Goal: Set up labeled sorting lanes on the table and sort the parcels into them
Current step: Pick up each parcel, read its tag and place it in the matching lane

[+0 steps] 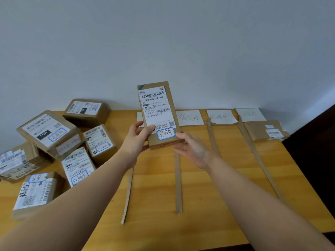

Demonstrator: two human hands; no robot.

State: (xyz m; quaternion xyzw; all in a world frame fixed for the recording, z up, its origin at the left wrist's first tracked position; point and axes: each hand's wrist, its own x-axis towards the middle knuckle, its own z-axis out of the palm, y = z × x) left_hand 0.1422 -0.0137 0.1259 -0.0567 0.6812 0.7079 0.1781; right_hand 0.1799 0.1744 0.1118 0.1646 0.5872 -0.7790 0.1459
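I hold a small brown parcel upright above the table, its white shipping label facing me with a blue-edged handwritten sticker at the bottom. My left hand grips its lower left corner, thumb on the label. My right hand supports its lower right edge with fingers spread. Cardboard strips lie on the wooden table as lane dividers. White handwritten lane labels sit along the far edge. One flat parcel lies in the rightmost lane.
A heap of several labelled parcels fills the table's left side, up to the wall. The table's right edge drops off into a dark area. A plain wall stands right behind the table.
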